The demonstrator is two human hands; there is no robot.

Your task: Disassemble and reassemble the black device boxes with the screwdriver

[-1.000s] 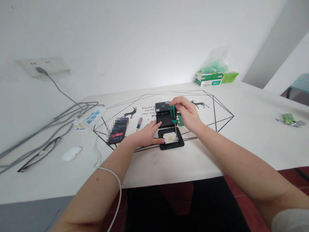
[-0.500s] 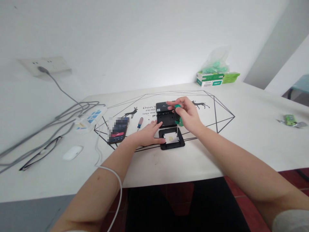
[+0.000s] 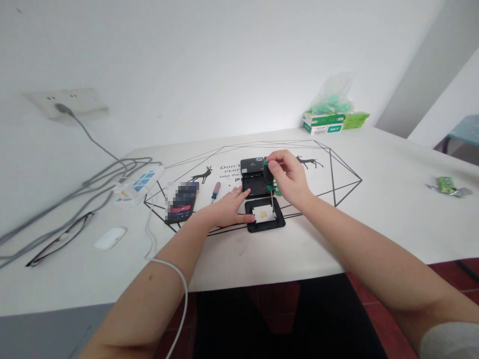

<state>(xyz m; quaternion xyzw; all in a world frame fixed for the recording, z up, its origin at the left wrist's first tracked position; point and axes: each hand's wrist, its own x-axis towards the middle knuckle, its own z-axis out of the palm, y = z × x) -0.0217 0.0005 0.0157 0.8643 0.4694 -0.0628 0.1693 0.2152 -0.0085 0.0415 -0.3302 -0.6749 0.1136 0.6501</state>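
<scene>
My right hand [image 3: 288, 174] grips a green-and-black screwdriver [image 3: 268, 175], its shaft pointing down. The tip meets the right side of a white plate [image 3: 264, 214], which bears a small yellowish square and sits in a black square frame [image 3: 265, 228]. With fingers spread, my left hand [image 3: 230, 207] lies flat, its thumb on the frame's left side and fingertips at a black open casing [image 3: 256, 186]. Behind that casing is another black piece [image 3: 251, 166] with a small white label. A second screwdriver [image 3: 216, 189] with a purplish handle lies beyond my left hand.
Left of my hands lie a phone [image 3: 182, 202], a white mouse [image 3: 111, 238], glasses [image 3: 60, 240] and a power strip [image 3: 138, 185] with grey cables. A white cable [image 3: 179, 273] crosses my left forearm. Green-and-white boxes [image 3: 324, 122] stand at the back; a green tool [image 3: 447, 185] lies far right.
My right hand has shifted its fingers on the screwdriver handle, which now leans a little to the left. My left hand stays in place on the frame. The view has moved slightly.
</scene>
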